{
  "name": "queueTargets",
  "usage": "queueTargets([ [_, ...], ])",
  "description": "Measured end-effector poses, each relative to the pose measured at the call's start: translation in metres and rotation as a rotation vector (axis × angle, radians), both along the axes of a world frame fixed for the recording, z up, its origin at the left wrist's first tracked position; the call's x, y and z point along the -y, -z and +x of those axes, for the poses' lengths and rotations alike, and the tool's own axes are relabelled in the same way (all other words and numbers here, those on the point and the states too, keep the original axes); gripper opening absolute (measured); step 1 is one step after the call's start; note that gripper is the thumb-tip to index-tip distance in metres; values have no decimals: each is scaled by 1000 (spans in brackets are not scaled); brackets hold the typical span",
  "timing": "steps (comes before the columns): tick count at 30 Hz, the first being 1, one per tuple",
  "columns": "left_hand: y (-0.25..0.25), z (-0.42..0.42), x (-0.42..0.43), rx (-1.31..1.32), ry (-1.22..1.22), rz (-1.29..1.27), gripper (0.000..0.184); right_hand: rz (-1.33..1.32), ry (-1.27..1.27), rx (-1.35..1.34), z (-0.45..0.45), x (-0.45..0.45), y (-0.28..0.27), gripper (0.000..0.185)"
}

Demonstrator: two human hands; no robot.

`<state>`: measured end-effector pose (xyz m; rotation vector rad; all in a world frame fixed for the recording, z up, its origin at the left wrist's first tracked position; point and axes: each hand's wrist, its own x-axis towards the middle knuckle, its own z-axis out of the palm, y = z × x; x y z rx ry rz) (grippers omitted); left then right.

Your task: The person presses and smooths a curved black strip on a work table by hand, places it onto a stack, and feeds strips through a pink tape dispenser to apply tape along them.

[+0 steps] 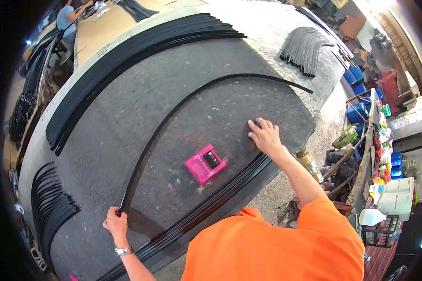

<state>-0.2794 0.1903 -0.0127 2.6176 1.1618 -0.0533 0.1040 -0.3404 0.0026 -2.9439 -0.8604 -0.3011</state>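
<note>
My left hand (pixel 116 224), with a metal watch on its wrist, is closed on the near end of a long black strip (pixel 166 120). From there the strip bends in a wide arc across the dark work surface (pixel 140 100), its far end at the upper right. My right hand (pixel 266 136) is open, palm down over the surface, fingers a little apart, inside the arc and away from the strip. Between my hands lies a pink plastic device (pixel 205 164) with a dark panel. Along the near edge runs a bundle of black strips (pixel 211 201), just below my right hand.
A thick stack of black strips (pixel 126 58) curves along the far side. Shorter strip bundles lie at the left (pixel 51 206) and upper right (pixel 305 49). Another person (pixel 69 19) is at a far table. Blue containers (pixel 357 112) and a cluttered shelf (pixel 368 154) stand on the right.
</note>
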Motion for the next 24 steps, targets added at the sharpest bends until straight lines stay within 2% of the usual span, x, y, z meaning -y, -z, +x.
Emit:
queueTargets([
  [4,-14,43,15,-33,-4,27,29,44,-109,-63,-7,46,-7,41],
  [8,-19,100,36,-88,15,78,38,-117,-59,-90,33,75,-50,31],
  [13,0,143,47,-103,45,126,40,-59,131,64,147,112,-48,72],
  [16,-6,159,58,-113,62,131,38,-36,143,48,196,107,-50,73],
  [19,-1,165,58,-120,76,162,37,15,134,140,224,97,-36,74],
  [24,3,171,56,-132,29,117,24,-78,278,73,275,89,-3,57],
])
